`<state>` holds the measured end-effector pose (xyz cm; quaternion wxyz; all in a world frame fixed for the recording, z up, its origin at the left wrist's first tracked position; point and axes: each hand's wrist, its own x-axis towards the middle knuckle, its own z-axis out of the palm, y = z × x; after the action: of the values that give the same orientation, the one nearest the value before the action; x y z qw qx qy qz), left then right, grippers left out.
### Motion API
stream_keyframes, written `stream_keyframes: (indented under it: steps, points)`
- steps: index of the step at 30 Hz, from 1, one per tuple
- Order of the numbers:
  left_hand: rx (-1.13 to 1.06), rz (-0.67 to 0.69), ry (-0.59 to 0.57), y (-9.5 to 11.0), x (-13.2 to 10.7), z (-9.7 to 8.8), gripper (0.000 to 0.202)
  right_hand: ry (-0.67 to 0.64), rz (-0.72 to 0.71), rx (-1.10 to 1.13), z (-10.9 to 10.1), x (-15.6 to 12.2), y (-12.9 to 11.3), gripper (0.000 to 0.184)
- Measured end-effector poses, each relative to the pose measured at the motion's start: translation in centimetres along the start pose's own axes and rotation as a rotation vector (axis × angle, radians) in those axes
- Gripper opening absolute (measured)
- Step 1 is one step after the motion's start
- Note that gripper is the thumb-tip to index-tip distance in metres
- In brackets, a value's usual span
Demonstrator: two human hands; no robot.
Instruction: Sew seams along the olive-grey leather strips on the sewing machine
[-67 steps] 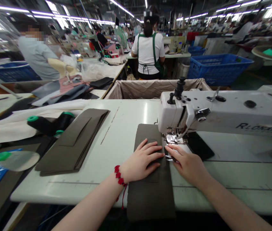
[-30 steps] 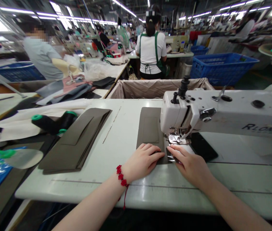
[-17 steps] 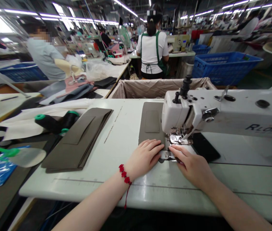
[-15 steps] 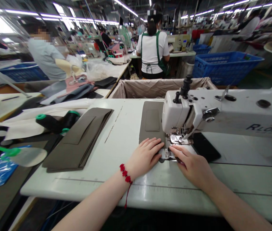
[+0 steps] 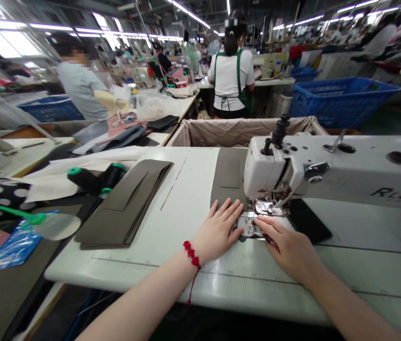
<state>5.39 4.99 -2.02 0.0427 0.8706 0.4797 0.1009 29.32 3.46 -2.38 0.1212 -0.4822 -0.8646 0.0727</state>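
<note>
A brown-grey fabric panel [image 5: 227, 177] with a small patch lies on the white table, running away from me beside the sewing machine head [image 5: 269, 168]. My left hand [image 5: 218, 232] lies flat with fingers spread on the panel's near end, a red bead bracelet at the wrist. My right hand [image 5: 290, 248] rests just right of it, fingertips at the metal plate [image 5: 248, 225] in front of the presser foot [image 5: 269, 208]; its fingers are stretched forward and hold nothing that I can see.
A stack of like panels [image 5: 125, 206] lies at the left, with dark thread cones [image 5: 93, 177] beyond it. A cloth-lined bin [image 5: 243, 130] stands behind the table. Blue crates [image 5: 338, 99] are at the back right. Other people work at farther tables.
The panel has travelled away from me under the presser foot until only its near end is by my hands. My left hand's fingers have spread flatter. The view has shifted slightly.
</note>
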Motion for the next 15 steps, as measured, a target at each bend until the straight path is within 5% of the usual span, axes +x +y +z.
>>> stream_keyframes:
  steps: [15]
  points:
    - [0.004,0.011,0.017,-0.11,-0.01,0.14,0.059,0.009,-0.006,0.01,0.28,0.07,0.14,0.054]
